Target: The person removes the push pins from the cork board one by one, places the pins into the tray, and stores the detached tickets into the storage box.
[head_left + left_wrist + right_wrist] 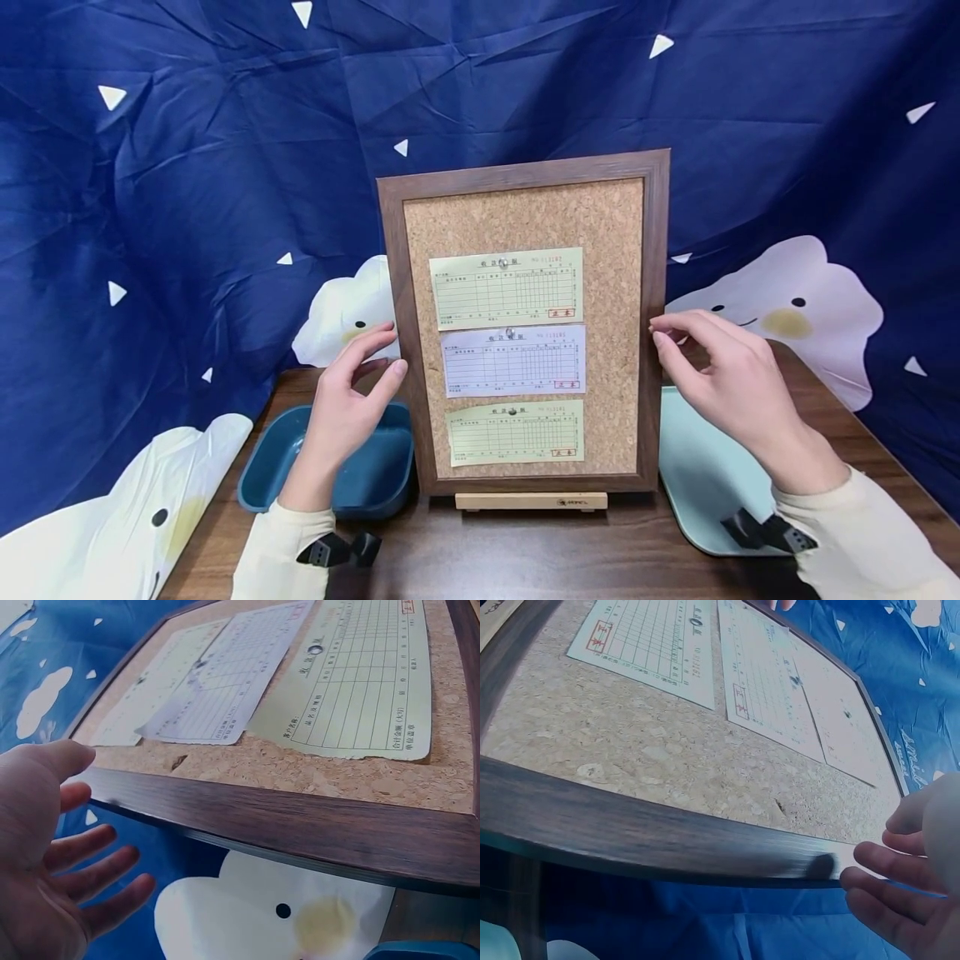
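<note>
A cork board (611, 250) in a dark wooden frame stands upright on a small light-wood stand (517, 502). Three receipt slips hang on it in a column: a green top slip (465, 292), a lilac middle slip (468, 375) and a green bottom slip (487, 442). Each has a pushpin (503, 263) near its top edge. My left hand (345, 408) is beside the frame's left side, fingers loosely bent and holding nothing. At the right side is my right hand (731, 383), its fingertips at the frame edge; whether they touch it is unclear. It grips nothing in the right wrist view.
On the brown table (555, 558), a dark blue basin (375, 492) stands left of the board, partly behind my left forearm. A pale green tray (705, 508) lies to the right, under my right forearm. A blue cloth (225, 150) with white shapes hangs behind.
</note>
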`<state>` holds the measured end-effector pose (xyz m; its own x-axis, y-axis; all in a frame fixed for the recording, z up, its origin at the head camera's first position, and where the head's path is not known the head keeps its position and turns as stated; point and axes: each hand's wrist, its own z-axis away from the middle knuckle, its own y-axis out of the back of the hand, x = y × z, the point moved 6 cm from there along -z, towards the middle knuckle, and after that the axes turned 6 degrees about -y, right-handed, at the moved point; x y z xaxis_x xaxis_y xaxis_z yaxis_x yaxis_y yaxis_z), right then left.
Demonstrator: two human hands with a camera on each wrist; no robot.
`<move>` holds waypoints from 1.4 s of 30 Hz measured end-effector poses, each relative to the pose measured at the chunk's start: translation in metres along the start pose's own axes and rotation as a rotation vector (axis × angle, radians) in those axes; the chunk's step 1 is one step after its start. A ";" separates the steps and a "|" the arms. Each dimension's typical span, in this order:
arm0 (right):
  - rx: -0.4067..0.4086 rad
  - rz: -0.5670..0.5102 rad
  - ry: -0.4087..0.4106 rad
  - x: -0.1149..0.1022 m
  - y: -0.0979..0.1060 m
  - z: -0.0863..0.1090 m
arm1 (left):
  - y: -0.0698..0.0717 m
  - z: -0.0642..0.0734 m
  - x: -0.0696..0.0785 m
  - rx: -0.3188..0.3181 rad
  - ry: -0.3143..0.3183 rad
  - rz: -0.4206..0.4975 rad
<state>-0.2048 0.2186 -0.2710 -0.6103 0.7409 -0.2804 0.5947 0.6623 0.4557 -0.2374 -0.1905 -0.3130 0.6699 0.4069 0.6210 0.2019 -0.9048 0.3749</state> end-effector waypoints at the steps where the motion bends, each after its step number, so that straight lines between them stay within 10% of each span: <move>1: 0.000 -0.003 0.001 0.000 0.000 -0.001 | -0.001 -0.001 0.000 -0.006 0.003 0.002; 42: -0.060 -0.024 0.061 -0.009 -0.009 -0.029 | -0.011 -0.039 0.008 -0.063 0.025 0.021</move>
<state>-0.2194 0.2028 -0.2478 -0.6556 0.7158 -0.2405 0.5486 0.6703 0.4997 -0.2619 -0.1729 -0.2855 0.6557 0.3914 0.6457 0.1424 -0.9039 0.4034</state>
